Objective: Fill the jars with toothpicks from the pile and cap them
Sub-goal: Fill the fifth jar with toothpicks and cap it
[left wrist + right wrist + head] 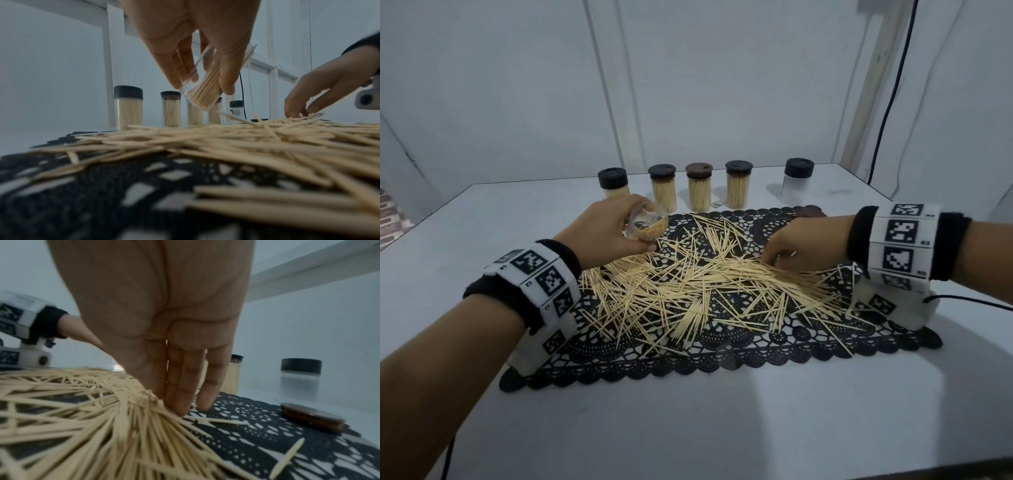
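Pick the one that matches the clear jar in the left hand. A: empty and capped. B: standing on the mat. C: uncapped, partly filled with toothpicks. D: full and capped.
C: the left hand holds the clear jar tilted above the mat, mouth open, some toothpicks inside.
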Available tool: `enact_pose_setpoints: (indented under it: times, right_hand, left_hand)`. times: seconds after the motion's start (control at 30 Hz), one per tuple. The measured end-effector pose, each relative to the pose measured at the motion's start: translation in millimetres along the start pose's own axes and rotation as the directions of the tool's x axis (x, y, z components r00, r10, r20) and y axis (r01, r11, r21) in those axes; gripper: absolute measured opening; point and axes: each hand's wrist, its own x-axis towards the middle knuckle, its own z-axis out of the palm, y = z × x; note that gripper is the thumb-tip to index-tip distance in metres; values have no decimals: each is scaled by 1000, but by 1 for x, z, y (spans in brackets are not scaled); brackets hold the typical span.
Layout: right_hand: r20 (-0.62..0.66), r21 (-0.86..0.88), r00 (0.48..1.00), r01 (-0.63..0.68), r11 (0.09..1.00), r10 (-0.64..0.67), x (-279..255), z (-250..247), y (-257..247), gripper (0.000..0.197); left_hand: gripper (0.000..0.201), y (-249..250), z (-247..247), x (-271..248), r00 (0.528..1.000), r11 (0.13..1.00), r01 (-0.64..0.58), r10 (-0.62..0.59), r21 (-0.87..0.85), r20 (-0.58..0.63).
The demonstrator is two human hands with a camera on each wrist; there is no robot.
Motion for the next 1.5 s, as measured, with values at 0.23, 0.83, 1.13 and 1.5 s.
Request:
enact_pose_setpoints:
  times: [0.23,0.83,1.13,1.5]
  right_hand:
    - [85,1,996,-32,999,32,-31,-8,3,20]
    - [181,-60,983,16,998,-5,-48,17,-15,7]
    - [-27,-106,998,-53,993,50,-29,19,-6,10]
    - [124,-131,986,-96,987,113,-5,10,-3,33]
  left_hand:
    - [48,0,0,0,1000,1000,3,-3,-11,-1]
    - [50,3,1,-2,1000,1000,9,-9,2,-5]
    - [53,2,-1,-2,1000,1000,4,-4,18,-1]
    - [52,0,-1,-1,1000,1000,16,-16,-3,0]
